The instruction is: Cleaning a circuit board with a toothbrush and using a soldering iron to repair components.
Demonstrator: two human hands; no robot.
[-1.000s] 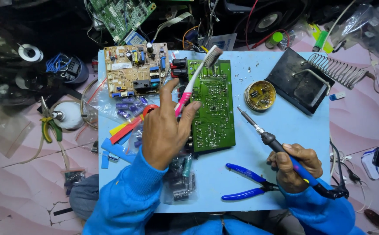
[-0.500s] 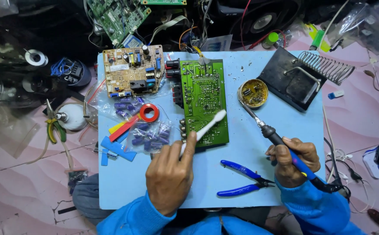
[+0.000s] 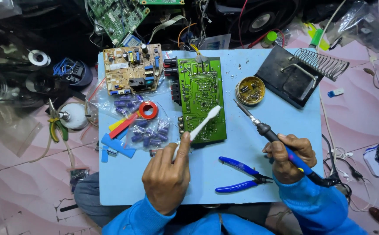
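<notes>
Fingers of your left hand (image 3: 166, 177) grip a white toothbrush (image 3: 198, 127), bristles on the green circuit board (image 3: 200, 99) mid-worktop; your right hand (image 3: 290, 157) clasps the blue-handled soldering iron (image 3: 276, 138), tip raised off the board. Brushing appears underway; soldering seems paused.

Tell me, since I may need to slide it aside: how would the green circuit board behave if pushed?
The green circuit board looks stiff and flat, so it would probably slide across the blue table without bending. Wires at its top edge may tug back.
</notes>
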